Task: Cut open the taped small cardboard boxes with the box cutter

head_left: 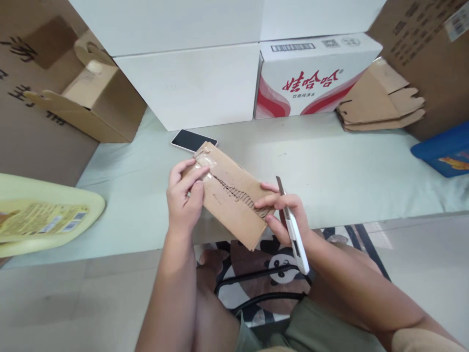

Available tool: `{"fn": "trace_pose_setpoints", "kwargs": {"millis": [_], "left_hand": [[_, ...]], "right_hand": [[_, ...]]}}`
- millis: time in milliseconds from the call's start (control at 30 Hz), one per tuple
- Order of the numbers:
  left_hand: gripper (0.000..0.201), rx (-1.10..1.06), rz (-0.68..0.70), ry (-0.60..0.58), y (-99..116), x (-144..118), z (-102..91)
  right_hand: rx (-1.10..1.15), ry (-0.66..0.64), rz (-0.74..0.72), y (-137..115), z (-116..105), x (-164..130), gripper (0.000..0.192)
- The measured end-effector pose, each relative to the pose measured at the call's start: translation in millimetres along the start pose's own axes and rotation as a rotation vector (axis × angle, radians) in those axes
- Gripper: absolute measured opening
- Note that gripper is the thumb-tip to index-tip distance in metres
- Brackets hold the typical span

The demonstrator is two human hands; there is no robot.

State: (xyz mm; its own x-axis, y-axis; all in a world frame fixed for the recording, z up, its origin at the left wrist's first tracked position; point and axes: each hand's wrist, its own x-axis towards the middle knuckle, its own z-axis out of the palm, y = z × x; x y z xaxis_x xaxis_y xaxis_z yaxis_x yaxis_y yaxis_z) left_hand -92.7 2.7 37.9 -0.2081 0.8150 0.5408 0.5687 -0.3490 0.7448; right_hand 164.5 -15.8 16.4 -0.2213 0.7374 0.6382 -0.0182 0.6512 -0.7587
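A flat brown cardboard piece (223,208), seemingly folded in layers, is held slanting above the front of the covered table. Dark printed or cut marks run along its middle, and shiny clear tape (207,160) covers its upper left end. My left hand (185,200) is closed on that end, thumb and fingers on the near face. At the lower right end, the fingers of my right hand (293,210) touch the cardboard. A white box cutter (296,239) is tucked in the same hand, its blade out and pointing up, away from the cardboard.
A phone (185,138) lies just behind the cardboard. White boxes (190,88) and a red-and-white carton (311,83) stand along the back. An open brown box (110,107), folded cardboard (373,98), a yellow bottle (47,215) and a blue container (447,146) flank the sides.
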Motion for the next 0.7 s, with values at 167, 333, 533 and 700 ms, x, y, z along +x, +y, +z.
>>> {"fn": "trace_pose_setpoints", "kwargs": {"millis": [167, 333, 533, 700], "left_hand": [[0.027, -0.006, -0.015, 0.02, -4, 1, -2.9], [0.026, -0.046, -0.081, 0.079, -9, 2, -10.1], [0.026, -0.126, -0.201, 0.163, -13, 4, -17.9], [0.026, -0.125, -0.212, 0.167, -17, 4, -19.8]], "right_hand": [[-0.033, 0.061, 0.062, 3, -5, -3, 0.03], [-0.073, 0.083, 0.305, 15, -8, -11, 0.024], [-0.127, -0.022, 0.366, 12, -6, -2, 0.018], [-0.127, -0.016, 0.394, 10, -3, 3, 0.016]]}}
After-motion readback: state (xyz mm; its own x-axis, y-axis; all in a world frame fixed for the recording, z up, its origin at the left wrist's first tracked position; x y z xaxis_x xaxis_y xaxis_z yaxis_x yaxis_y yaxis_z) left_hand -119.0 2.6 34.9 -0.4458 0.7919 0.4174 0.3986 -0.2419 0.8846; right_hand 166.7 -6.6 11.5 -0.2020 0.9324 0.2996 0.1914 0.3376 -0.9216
